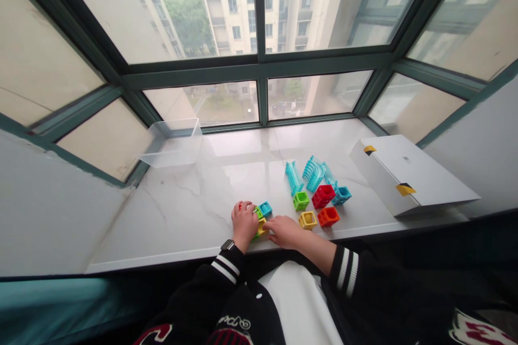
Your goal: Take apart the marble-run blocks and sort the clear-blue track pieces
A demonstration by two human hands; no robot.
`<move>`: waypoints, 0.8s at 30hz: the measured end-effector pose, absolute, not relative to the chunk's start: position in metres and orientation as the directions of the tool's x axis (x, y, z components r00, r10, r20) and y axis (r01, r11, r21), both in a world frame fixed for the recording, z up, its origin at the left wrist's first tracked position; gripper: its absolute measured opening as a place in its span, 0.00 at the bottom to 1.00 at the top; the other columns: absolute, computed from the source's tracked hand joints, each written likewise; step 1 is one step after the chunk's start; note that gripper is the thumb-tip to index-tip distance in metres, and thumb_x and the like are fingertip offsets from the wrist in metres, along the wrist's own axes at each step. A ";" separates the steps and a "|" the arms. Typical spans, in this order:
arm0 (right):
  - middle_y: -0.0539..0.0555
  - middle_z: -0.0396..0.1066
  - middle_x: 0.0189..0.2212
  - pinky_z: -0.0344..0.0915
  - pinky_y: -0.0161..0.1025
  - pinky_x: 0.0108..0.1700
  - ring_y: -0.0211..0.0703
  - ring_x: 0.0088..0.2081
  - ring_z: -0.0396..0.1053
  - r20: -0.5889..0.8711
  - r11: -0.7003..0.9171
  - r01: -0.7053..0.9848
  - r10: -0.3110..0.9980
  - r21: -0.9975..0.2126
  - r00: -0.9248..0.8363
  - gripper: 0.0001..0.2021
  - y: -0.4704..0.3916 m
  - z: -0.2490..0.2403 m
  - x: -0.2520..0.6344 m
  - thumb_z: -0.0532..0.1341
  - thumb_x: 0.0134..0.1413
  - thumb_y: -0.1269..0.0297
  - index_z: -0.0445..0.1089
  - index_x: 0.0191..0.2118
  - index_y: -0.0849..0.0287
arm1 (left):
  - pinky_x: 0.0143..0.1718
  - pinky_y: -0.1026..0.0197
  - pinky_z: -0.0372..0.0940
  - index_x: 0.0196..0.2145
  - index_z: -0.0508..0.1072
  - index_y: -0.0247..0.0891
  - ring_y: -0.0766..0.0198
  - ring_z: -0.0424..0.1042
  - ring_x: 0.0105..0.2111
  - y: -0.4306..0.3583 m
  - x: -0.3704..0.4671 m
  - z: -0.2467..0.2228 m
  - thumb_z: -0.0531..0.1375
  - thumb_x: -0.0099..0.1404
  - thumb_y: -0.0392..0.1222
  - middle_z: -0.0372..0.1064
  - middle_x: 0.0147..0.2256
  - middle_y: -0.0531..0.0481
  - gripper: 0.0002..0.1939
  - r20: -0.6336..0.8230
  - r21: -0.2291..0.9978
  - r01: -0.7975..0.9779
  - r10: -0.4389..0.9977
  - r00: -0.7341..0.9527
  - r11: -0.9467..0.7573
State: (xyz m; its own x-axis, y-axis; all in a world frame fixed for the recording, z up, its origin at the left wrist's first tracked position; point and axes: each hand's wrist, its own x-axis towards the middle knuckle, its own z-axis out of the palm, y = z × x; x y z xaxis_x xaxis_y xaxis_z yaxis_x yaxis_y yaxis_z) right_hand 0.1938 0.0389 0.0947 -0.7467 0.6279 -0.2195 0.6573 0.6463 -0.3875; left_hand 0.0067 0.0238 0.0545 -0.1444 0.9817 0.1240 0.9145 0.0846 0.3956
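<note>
Blocks cluster (262,216), small coloured pcs, sits at front edge of marble sill (194,194). Left hand (244,225) and right hand (285,230) both closed on it. Other blocks (319,202) lie near, w/ white box (408,175) further right.

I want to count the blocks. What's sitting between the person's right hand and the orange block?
In the head view, one yellow block sits between the right hand and the orange block. Nothing else lies there.
</note>
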 end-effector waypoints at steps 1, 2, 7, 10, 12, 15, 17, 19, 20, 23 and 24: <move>0.58 0.81 0.47 0.69 0.44 0.51 0.56 0.50 0.77 -0.220 0.646 0.660 0.630 -0.383 -0.745 0.14 0.039 0.096 0.194 0.65 0.61 0.61 0.78 0.52 0.51 | 0.64 0.43 0.56 0.48 0.81 0.44 0.45 0.59 0.63 0.024 0.007 0.055 0.55 0.68 0.33 0.73 0.57 0.45 0.18 0.123 0.398 0.914 0.982 -0.144 0.084; 0.57 0.81 0.47 0.69 0.44 0.51 0.55 0.50 0.77 -0.222 0.645 0.663 0.632 -0.380 -0.743 0.14 0.039 0.097 0.195 0.65 0.61 0.62 0.78 0.52 0.51 | 0.64 0.43 0.56 0.48 0.81 0.44 0.45 0.59 0.63 0.024 0.007 0.055 0.55 0.68 0.33 0.73 0.57 0.45 0.18 0.122 0.400 0.913 0.982 -0.145 0.085; 0.56 0.82 0.46 0.69 0.42 0.50 0.53 0.49 0.78 -0.239 0.636 0.677 0.639 -0.371 -0.731 0.13 0.040 0.103 0.195 0.64 0.61 0.64 0.79 0.50 0.51 | 0.64 0.42 0.56 0.47 0.81 0.43 0.45 0.59 0.62 0.025 0.008 0.056 0.55 0.67 0.32 0.73 0.57 0.44 0.18 0.118 0.419 0.903 0.981 -0.157 0.094; 0.57 0.82 0.45 0.69 0.42 0.48 0.54 0.47 0.79 -0.227 0.633 0.679 0.647 -0.372 -0.728 0.12 0.040 0.103 0.195 0.63 0.61 0.65 0.79 0.48 0.52 | 0.64 0.41 0.56 0.46 0.81 0.43 0.45 0.60 0.63 0.025 0.009 0.055 0.55 0.67 0.32 0.74 0.56 0.44 0.17 0.123 0.429 0.899 0.980 -0.158 0.091; 0.57 0.82 0.45 0.69 0.42 0.47 0.54 0.47 0.79 -0.218 0.628 0.678 0.652 -0.382 -0.727 0.12 0.040 0.101 0.194 0.63 0.60 0.66 0.79 0.48 0.52 | 0.64 0.41 0.57 0.46 0.81 0.43 0.44 0.60 0.63 0.025 0.009 0.055 0.56 0.66 0.32 0.74 0.56 0.43 0.17 0.131 0.429 0.899 0.979 -0.158 0.088; 0.55 0.82 0.45 0.69 0.41 0.46 0.53 0.47 0.79 -0.224 0.612 0.682 0.656 -0.400 -0.721 0.12 0.042 0.098 0.193 0.63 0.60 0.68 0.80 0.47 0.51 | 0.63 0.41 0.58 0.46 0.82 0.44 0.44 0.60 0.63 0.025 0.010 0.054 0.56 0.66 0.32 0.74 0.56 0.44 0.18 0.142 0.424 0.902 0.978 -0.155 0.082; 0.55 0.82 0.44 0.68 0.41 0.46 0.53 0.46 0.79 -0.223 0.592 0.696 0.674 -0.405 -0.704 0.11 0.045 0.097 0.194 0.62 0.61 0.68 0.80 0.46 0.51 | 0.63 0.41 0.58 0.46 0.82 0.44 0.44 0.60 0.63 0.025 0.010 0.054 0.56 0.66 0.32 0.74 0.56 0.43 0.18 0.143 0.422 0.903 0.978 -0.154 0.081; 0.55 0.82 0.43 0.67 0.40 0.45 0.52 0.46 0.79 -0.213 0.557 0.723 0.711 -0.409 -0.670 0.10 0.049 0.099 0.197 0.61 0.63 0.68 0.80 0.44 0.52 | 0.63 0.42 0.58 0.46 0.82 0.44 0.44 0.60 0.62 0.025 0.010 0.054 0.56 0.66 0.32 0.74 0.55 0.43 0.17 0.141 0.423 0.902 0.978 -0.153 0.080; 0.55 0.82 0.43 0.67 0.40 0.45 0.52 0.46 0.79 -0.206 0.536 0.737 0.733 -0.412 -0.649 0.10 0.051 0.100 0.198 0.61 0.63 0.68 0.79 0.44 0.53 | 0.63 0.42 0.58 0.46 0.82 0.43 0.44 0.60 0.62 0.025 0.010 0.054 0.56 0.66 0.32 0.74 0.55 0.43 0.17 0.142 0.424 0.902 0.978 -0.154 0.080; 0.56 0.81 0.44 0.66 0.40 0.45 0.51 0.47 0.78 -0.187 0.494 0.756 0.770 -0.429 -0.610 0.09 0.056 0.107 0.204 0.60 0.65 0.67 0.78 0.45 0.54 | 0.64 0.42 0.58 0.45 0.82 0.43 0.45 0.60 0.62 0.025 0.011 0.054 0.56 0.67 0.32 0.74 0.54 0.43 0.17 0.149 0.425 0.902 0.977 -0.155 0.078; 0.56 0.81 0.44 0.66 0.40 0.46 0.51 0.47 0.77 -0.178 0.490 0.753 0.774 -0.439 -0.607 0.09 0.057 0.110 0.206 0.60 0.65 0.67 0.78 0.45 0.54 | 0.64 0.43 0.58 0.45 0.82 0.43 0.45 0.61 0.62 0.025 0.011 0.053 0.56 0.67 0.32 0.74 0.54 0.43 0.17 0.153 0.424 0.902 0.976 -0.157 0.079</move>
